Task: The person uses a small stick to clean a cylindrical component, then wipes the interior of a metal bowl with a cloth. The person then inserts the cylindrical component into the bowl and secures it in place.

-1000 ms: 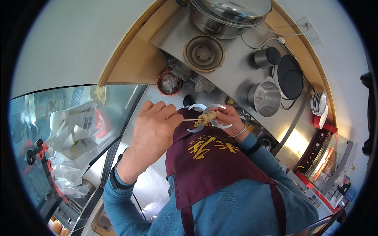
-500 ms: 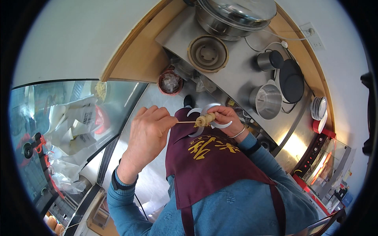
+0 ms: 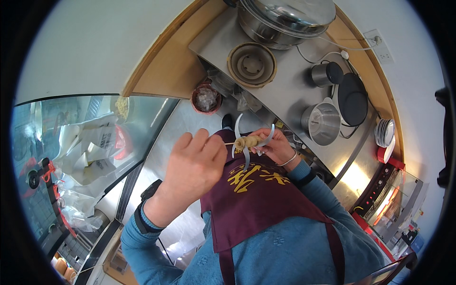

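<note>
Over the apron [image 3: 270,204], the left hand [image 3: 197,159] is pinching the stick [image 3: 230,143], likely the best handle; the right hand [image 3: 276,148] is holding the probably soft lump [image 3: 248,142].

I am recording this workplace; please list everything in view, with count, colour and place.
Thin stick: one, pale, centre
Lumpy piece: one, beige, on stick
Curved pieces: several, whitish, around it
Lidded pot: one, silver, top
Round vessel: one, brown, below pot
Bowl: one, silver, on counter
Canister: one, silver and black, above bowl
Flat disc: one, black, beside bowl
Stacked plates: several, white, right
Glowing appliance: one, red, lower right
Counter: one, grey, upper right
Bin: one, reddish, upper centre
Glass panel: one, bluish, left
Packaging: several pieces, whitish, behind glass
Apron: one, maroon, on the person
Sleeves: two, blue, on both forearms
Left hand: one, bare, holding stick
Right hand: one, bare, at lumpy piece
</note>
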A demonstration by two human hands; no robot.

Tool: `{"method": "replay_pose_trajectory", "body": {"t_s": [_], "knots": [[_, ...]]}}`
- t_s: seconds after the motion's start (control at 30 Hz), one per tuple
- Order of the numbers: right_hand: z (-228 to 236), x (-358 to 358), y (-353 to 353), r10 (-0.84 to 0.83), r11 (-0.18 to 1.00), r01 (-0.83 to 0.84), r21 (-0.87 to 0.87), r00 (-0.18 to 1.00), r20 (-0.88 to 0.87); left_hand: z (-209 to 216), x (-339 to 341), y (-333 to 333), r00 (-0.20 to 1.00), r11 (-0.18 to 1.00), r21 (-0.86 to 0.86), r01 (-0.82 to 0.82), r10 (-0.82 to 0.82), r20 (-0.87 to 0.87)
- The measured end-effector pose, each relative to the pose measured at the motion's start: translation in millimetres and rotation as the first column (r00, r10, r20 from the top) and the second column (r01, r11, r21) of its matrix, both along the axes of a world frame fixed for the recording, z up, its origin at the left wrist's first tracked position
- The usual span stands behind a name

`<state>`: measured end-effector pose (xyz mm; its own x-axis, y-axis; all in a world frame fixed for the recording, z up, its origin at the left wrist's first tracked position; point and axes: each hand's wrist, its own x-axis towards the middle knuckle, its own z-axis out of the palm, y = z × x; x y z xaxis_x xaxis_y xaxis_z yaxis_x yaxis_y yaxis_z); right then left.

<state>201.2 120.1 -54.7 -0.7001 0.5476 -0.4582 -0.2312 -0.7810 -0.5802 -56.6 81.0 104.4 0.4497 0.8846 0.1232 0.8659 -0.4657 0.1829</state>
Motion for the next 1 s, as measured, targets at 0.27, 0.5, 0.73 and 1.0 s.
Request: {"method": "replay_pose_trajectory", "body": {"t_s": [0.27,0.5,0.73,1.0], "knots": [[-5,5,2,-0.032,0.995,0.036,0.094,0.998,-0.046,-13,-8,19,0.986,0.985,-0.124,0.117,-0.101,0.131],[-5,7,2,-0.061,0.998,0.060,-0.003,0.996,-0.073,-14,-17,25,0.975,0.980,-0.180,0.088,-0.048,0.216],[-9,8,4,-0.086,0.996,0.084,-0.036,0.993,-0.080,-16,-27,24,0.956,0.976,-0.209,0.056,0.008,0.294],[-19,9,4,-0.095,0.993,0.085,-0.086,0.988,-0.124,-26,-36,24,0.859,0.945,-0.327,-0.005,0.171,0.483]]}}
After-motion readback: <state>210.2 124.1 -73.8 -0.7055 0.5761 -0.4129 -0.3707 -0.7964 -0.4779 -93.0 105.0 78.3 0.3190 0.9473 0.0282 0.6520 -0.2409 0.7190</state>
